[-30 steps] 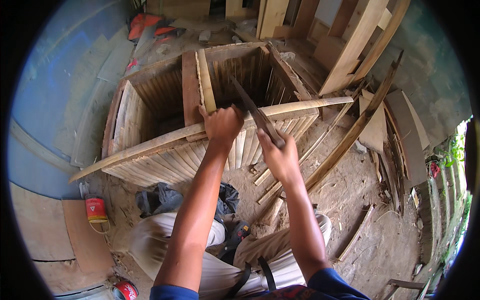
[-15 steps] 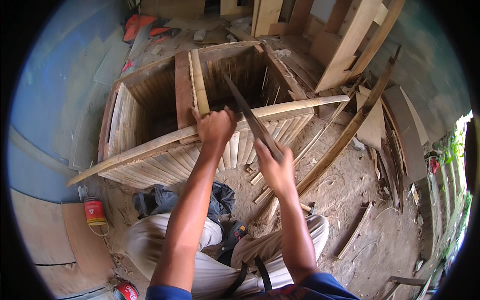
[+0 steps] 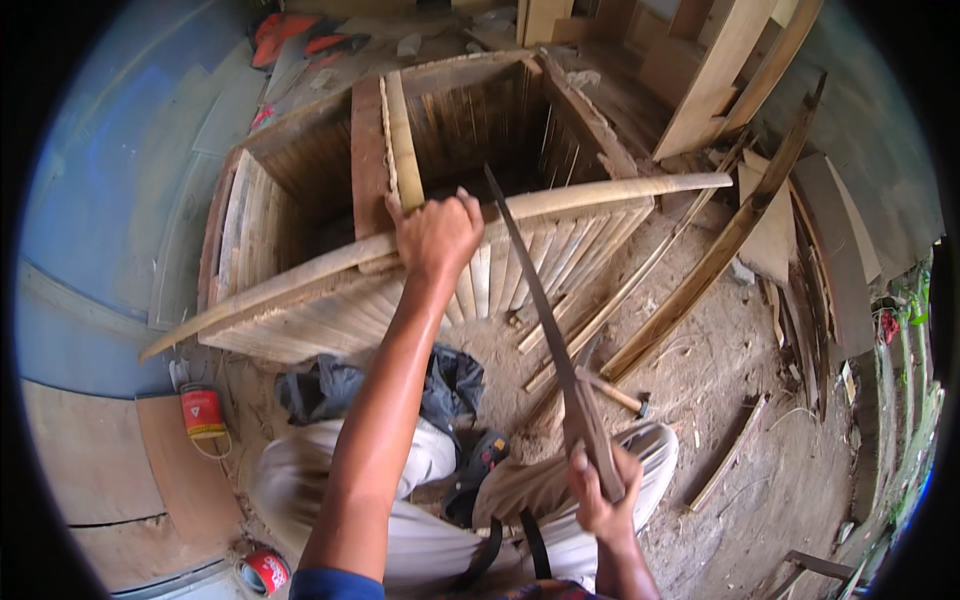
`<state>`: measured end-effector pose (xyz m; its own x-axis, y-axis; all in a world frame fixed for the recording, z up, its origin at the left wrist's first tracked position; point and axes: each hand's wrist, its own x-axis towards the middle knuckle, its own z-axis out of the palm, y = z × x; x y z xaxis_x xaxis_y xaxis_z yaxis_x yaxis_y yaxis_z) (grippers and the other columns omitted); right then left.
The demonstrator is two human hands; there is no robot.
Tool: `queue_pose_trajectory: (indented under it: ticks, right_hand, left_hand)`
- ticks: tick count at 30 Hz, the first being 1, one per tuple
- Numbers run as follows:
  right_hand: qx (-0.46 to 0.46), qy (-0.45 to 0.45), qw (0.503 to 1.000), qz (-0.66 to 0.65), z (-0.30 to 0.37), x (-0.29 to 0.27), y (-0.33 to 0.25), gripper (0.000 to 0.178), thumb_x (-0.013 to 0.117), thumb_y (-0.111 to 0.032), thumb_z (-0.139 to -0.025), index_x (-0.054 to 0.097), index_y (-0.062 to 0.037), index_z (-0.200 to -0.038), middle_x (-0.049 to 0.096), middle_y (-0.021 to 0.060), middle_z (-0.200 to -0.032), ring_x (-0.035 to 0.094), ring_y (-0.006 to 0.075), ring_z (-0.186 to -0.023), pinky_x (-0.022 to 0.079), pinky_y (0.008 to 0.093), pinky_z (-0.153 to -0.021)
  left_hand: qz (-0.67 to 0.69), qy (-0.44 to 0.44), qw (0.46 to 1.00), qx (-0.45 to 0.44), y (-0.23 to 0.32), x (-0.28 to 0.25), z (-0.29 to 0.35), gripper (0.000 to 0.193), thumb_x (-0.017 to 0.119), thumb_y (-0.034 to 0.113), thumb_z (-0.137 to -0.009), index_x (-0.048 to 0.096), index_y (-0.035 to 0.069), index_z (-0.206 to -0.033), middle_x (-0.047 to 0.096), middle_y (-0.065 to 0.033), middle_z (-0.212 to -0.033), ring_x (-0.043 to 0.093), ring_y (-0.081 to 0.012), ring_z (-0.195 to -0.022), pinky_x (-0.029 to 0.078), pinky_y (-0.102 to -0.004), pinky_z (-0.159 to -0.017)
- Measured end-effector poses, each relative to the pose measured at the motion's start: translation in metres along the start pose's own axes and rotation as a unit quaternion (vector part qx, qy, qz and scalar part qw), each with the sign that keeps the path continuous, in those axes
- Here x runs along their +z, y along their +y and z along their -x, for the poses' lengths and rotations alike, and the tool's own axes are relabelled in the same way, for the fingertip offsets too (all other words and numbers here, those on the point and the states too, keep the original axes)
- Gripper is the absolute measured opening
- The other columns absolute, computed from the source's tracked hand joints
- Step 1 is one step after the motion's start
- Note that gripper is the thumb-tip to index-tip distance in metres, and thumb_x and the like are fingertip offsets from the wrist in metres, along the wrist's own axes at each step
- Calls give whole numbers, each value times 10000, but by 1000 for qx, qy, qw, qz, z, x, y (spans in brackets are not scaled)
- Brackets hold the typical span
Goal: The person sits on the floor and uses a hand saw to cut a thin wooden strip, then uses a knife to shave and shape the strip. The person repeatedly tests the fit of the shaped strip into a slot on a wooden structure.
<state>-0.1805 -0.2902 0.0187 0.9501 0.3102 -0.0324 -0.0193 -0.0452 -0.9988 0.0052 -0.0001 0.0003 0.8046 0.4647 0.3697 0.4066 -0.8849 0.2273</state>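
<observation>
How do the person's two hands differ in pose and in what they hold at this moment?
The left hand is stretched far forward, gripping the long bamboo strip on the slatted crate; the right hand is drawn back near the lap, clenched on the handsaw handle. Both are closed in firm grips.

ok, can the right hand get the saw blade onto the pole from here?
Probably yes: right hand grips the saw, its blade tip already at the pole, with nothing between; left hand holds the pole beside it.

Dirt floor (image 3: 780, 470) with hammer (image 3: 615, 392), scattered slats (image 3: 600, 315), red can (image 3: 203, 410)
</observation>
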Motion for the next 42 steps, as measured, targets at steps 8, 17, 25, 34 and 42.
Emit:
queue_pose_trajectory:
  ticks: [8,17,25,34,42]
  right_hand:
    - [-73,-1,990,117,-198,76,-34,325,630,-302,-945,680,18,-980,572,31,-651,494,110,-572,406,311,-527]
    - [-4,5,1000,-13,-22,10,9,191,600,-132,-930,619,33,-835,556,-4,-612,505,53,-555,397,235,-491]
    - [-2,10,999,51,-133,45,-12,221,598,-198,-944,643,5,-872,571,12,-634,538,104,-569,429,297,-527]
    - [-71,47,996,33,-115,72,21,241,626,-182,-927,610,22,-798,530,48,-588,484,104,-562,425,318,-532]
    - [-105,73,991,29,-111,87,33,231,630,-148,-931,580,6,-766,526,31,-575,469,78,-558,409,297,-512]
  left_hand:
    - [3,-46,999,2,3,-16,6,549,341,313,-985,744,40,-732,706,-201,-767,705,-385,-789,187,-587,-1152]
    - [-3,10,1000,6,-4,6,6,549,363,304,-974,729,48,-655,679,-209,-673,691,-394,-649,250,-603,-1122]
    - [1,-23,999,23,1,-13,8,552,385,325,-975,716,0,-675,662,-249,-692,680,-434,-696,305,-566,-1092]
    - [-18,-11,998,58,-4,-7,17,500,423,274,-942,724,27,-627,674,-205,-644,686,-399,-629,212,-607,-1134]
    - [21,24,994,100,-12,-1,14,477,451,264,-930,713,25,-610,650,-218,-607,675,-340,-556,446,-409,-959]
